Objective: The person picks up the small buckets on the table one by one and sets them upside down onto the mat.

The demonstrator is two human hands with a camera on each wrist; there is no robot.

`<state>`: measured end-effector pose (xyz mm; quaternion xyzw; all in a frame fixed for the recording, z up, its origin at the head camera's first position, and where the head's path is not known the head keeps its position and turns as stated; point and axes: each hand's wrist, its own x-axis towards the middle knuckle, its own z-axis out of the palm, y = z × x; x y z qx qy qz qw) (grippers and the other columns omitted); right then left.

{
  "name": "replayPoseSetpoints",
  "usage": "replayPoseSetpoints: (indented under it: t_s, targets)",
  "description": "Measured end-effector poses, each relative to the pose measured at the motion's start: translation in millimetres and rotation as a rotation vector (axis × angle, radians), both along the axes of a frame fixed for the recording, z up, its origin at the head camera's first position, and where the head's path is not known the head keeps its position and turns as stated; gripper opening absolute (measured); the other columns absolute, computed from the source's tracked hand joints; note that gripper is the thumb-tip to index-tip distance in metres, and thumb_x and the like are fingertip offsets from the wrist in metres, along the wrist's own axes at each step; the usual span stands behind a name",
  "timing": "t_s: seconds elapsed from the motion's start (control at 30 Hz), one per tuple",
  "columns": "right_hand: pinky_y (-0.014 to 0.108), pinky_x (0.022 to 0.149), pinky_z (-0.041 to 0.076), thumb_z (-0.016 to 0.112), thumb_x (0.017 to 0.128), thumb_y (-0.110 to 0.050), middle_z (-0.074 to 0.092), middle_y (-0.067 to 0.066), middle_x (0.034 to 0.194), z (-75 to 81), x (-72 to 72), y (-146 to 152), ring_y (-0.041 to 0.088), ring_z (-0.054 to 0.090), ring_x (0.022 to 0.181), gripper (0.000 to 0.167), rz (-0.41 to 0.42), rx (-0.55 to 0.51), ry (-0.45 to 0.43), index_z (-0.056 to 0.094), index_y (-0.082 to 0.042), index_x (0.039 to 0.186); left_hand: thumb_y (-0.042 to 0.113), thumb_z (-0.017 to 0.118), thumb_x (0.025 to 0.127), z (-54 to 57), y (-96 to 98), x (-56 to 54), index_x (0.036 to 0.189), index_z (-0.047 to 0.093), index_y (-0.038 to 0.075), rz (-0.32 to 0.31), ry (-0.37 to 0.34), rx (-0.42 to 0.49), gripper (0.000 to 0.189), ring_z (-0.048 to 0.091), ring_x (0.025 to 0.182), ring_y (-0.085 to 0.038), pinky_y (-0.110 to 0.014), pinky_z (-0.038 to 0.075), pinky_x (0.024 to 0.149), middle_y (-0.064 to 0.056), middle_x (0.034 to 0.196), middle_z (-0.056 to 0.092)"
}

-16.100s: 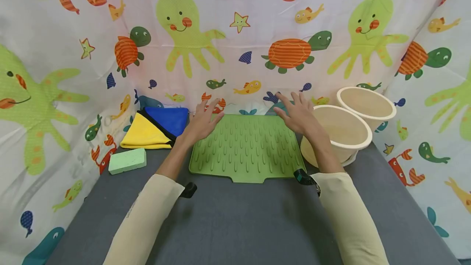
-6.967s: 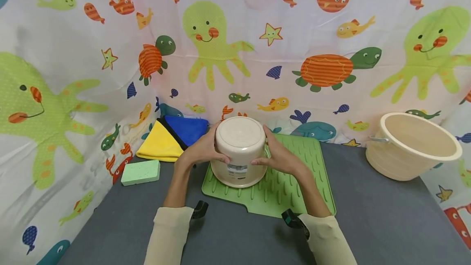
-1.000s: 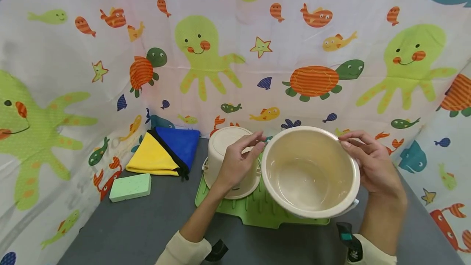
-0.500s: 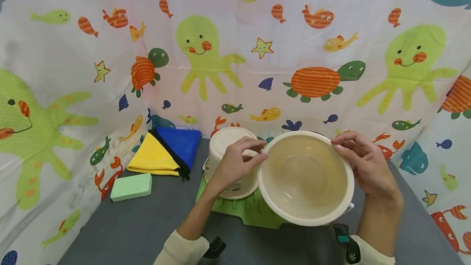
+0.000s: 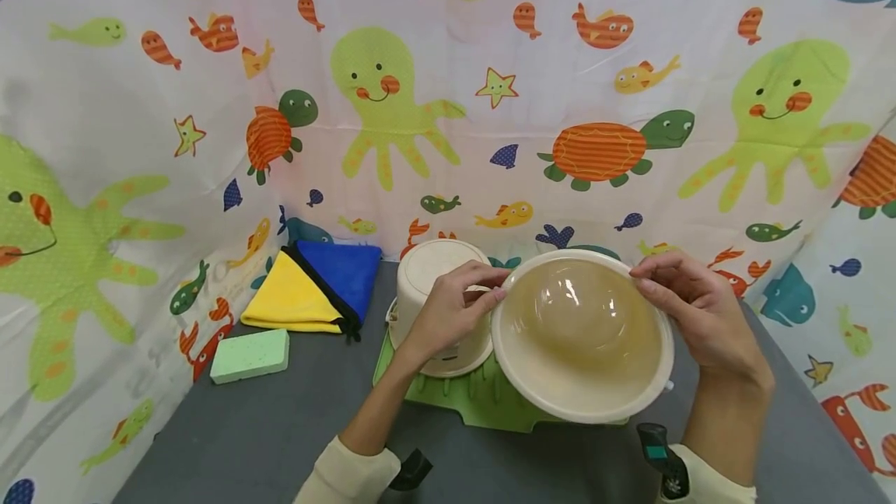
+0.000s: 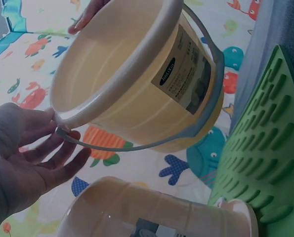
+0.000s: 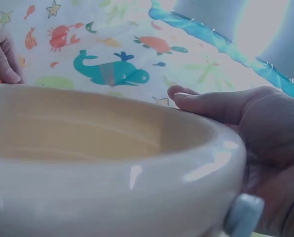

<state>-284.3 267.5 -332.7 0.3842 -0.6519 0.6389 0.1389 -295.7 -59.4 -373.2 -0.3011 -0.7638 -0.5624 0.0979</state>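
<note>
A cream plastic bucket (image 5: 581, 379) is held up in front of me, tipped so its mouth faces me. My left hand (image 5: 453, 313) pinches its rim on the left, close to where the thin grey handle (image 6: 206, 116) joins. On the opposite side my right hand (image 5: 707, 317) grips the rim, thumb along the top edge. The bucket's printed label (image 6: 182, 70) shows in the left wrist view. A second cream bucket (image 5: 428, 269) stands upside down on the left part of a green ridged mat (image 5: 493, 411), partly hidden behind my left hand. The held bucket overlaps the mat's right part.
To the left lie a folded yellow cloth (image 5: 287, 298) and a blue cloth (image 5: 343, 274), both edged in black. A pale green sponge (image 5: 250, 356) sits in front of them on the grey table (image 5: 231, 442). A curtain (image 5: 448, 201) with sea animals surrounds the table's back and sides.
Earlier both buckets stood upright at the right; one was then inverted onto the mat. Within the last second the other has tilted further toward me, and my left hand has met its rim.
</note>
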Motion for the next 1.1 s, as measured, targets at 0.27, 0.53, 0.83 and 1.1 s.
replayPoseSetpoints:
  t_s: [0.27,0.53,0.83,1.1]
  targets:
    - [0.017,0.068,0.058,0.058,0.086,0.030,0.073,0.008,0.104,2.2,8.4,0,0.014,0.069,0.077,0.033,-0.072,0.113,0.086,0.063,0.018,0.116,0.010,0.072,0.099,-2.2,2.0,1.5,0.130,0.071,0.001,-0.037,0.097,-0.064,0.033,0.074,0.104,-0.026,-0.022,0.062,0.089,-0.015,0.119,0.071]
    - [0.014,0.071,0.060,0.073,0.079,0.026,0.071,-0.008,0.097,9.8,15.5,0,0.005,0.069,0.082,0.046,-0.355,0.293,0.104,0.064,0.010,0.122,0.002,0.077,0.092,-8.1,15.3,2.7,0.111,0.076,-0.005,0.064,0.192,0.133,0.020,0.073,0.089,-0.026,-0.026,0.065,0.079,-0.019,0.103,0.072]
    - [0.011,0.089,0.056,0.074,0.078,0.027,0.070,-0.003,0.118,6.7,15.5,17,0.005,0.068,0.102,0.056,-0.362,0.290,0.102,0.063,0.010,0.130,-0.006,0.078,0.088,-11.0,23.3,4.3,0.106,0.075,-0.011,0.167,0.228,0.371,0.019,0.072,0.093,-0.030,-0.034,0.065,0.087,-0.024,0.098,0.067]
    - [0.011,0.081,0.059,0.073,0.064,0.038,0.072,-0.002,0.098,5.7,14.0,18,0.004,0.070,0.090,0.045,-0.385,0.260,0.301,0.069,0.013,0.101,-0.003,0.078,0.090,-10.0,28.3,1.7,0.108,0.074,-0.009,0.196,0.302,0.316,0.020,0.072,0.096,-0.027,-0.037,0.063,0.096,-0.022,0.101,0.068]
